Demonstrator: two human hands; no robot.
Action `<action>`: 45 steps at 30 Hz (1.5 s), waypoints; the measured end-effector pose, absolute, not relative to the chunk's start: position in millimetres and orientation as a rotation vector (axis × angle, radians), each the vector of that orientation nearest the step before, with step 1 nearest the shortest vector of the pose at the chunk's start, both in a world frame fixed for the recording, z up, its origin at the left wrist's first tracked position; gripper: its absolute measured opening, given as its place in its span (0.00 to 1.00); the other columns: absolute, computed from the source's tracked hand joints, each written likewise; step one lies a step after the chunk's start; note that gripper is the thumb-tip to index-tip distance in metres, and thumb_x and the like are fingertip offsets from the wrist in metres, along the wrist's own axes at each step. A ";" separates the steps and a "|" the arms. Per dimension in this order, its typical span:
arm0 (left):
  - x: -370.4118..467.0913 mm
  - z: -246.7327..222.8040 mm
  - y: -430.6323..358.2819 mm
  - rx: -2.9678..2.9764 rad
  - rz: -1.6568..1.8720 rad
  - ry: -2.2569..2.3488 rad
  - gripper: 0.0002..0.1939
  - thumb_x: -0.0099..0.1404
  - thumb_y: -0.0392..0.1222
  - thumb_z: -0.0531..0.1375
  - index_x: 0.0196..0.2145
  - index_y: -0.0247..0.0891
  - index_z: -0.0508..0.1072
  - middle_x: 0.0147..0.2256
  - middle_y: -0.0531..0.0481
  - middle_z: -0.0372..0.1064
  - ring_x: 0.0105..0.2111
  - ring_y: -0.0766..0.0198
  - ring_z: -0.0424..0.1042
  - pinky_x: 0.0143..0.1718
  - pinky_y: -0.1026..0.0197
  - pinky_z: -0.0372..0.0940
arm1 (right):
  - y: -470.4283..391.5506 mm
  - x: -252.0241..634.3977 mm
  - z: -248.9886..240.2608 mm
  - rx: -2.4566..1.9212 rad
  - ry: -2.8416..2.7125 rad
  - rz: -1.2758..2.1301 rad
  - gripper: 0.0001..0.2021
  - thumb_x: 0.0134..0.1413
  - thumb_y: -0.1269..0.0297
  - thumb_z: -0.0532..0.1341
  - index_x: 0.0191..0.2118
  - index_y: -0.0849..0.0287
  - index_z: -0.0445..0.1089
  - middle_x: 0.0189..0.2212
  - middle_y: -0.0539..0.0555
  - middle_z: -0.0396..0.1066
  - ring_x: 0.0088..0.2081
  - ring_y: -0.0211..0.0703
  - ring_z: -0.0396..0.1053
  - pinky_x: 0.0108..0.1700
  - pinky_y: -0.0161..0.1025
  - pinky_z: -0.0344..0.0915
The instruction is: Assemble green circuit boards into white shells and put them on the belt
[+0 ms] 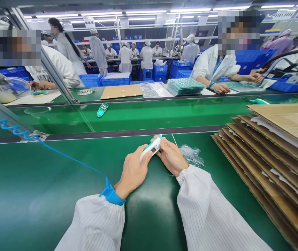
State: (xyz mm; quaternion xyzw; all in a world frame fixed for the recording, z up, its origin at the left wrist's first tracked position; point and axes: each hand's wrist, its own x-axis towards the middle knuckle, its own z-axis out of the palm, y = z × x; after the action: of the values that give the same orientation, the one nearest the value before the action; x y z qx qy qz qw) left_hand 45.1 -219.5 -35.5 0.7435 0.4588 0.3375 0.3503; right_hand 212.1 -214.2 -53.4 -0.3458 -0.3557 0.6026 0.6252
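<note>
Between my two hands is a white and teal digital thermometer, its small display facing up toward me. My left hand is closed round its body, and a blue wrist strap with a coiled cord sits at that wrist. At the teal tip, the fingers of my right hand pinch the upper end; part of them is hidden behind the thermometer. Crumpled clear plastic lies on the green bench just right of my right hand. A thin pale stick lies beyond it.
Stacked cardboard sheets rise on the right. Beyond the bench edge, a teal device lies on the green conveyor. A blue coiled cord runs from the left to my wrist. Co-workers sit across, near stacked green trays.
</note>
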 end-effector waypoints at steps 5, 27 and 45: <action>44.7 -32.7 -218.3 1.807 0.835 1.231 0.19 0.67 0.56 0.61 0.48 0.42 0.74 0.33 0.52 0.76 0.29 0.62 0.69 0.30 0.61 0.57 | -214.1 211.2 -51.9 -0.764 -0.901 1.449 0.22 0.54 0.43 0.70 0.49 0.52 0.76 0.54 0.56 0.76 0.53 0.50 0.72 0.60 0.50 0.65; 36.2 -22.0 -212.2 0.951 0.522 0.685 0.24 0.64 0.63 0.62 0.39 0.36 0.70 0.24 0.57 0.60 0.14 0.78 0.48 0.12 0.72 0.40 | -224.2 201.2 -45.7 -0.711 -0.827 1.479 0.30 0.50 0.46 0.73 0.57 0.48 0.70 0.55 0.56 0.75 0.52 0.52 0.74 0.45 0.43 0.70; 46.6 -42.7 -209.8 1.536 0.984 0.991 0.24 0.68 0.58 0.61 0.55 0.43 0.76 0.48 0.45 0.74 0.47 0.56 0.71 0.50 0.56 0.65 | -227.3 195.6 -47.5 -0.838 -1.008 1.520 0.25 0.54 0.43 0.70 0.53 0.50 0.72 0.48 0.54 0.77 0.46 0.46 0.75 0.51 0.46 0.73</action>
State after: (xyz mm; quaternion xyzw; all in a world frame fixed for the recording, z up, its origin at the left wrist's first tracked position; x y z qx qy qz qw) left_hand 46.6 -209.8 -42.7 0.6374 0.4113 0.4081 0.5079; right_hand 195.6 -227.3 -47.5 -0.3523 -0.4236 0.6385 0.5373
